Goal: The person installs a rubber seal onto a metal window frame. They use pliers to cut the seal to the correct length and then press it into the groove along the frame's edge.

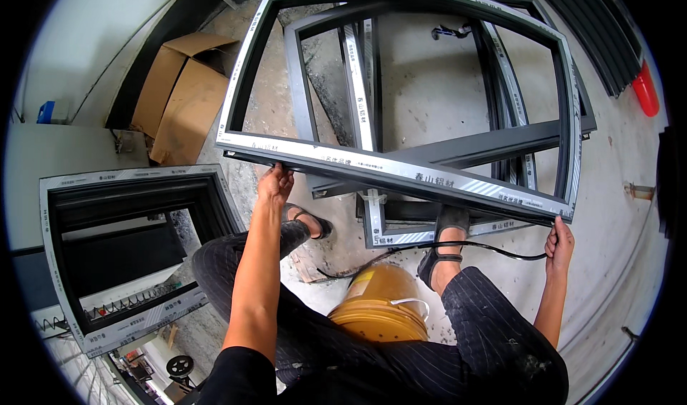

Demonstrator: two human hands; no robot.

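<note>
A large window frame (336,156), dark with a pale printed protective film, is tilted up in front of me over other frames. My left hand (275,184) is closed at its lower rail, left of the middle, fingertips against the dark edge. At the lower right corner, my right hand (559,245) is closed around a thin black strip (494,247), its index finger up against the frame. From there the strip hangs in a curve leftward past my foot. How its end meets the frame is hidden by the fingers.
More window frames (363,111) lie stacked beneath. Between my legs stands a yellow bucket (383,290). Another film-covered frame (51,237) stands at left, with a cardboard box (189,104) behind it. Dark profiles (583,26) and a red object (645,90) are at far right.
</note>
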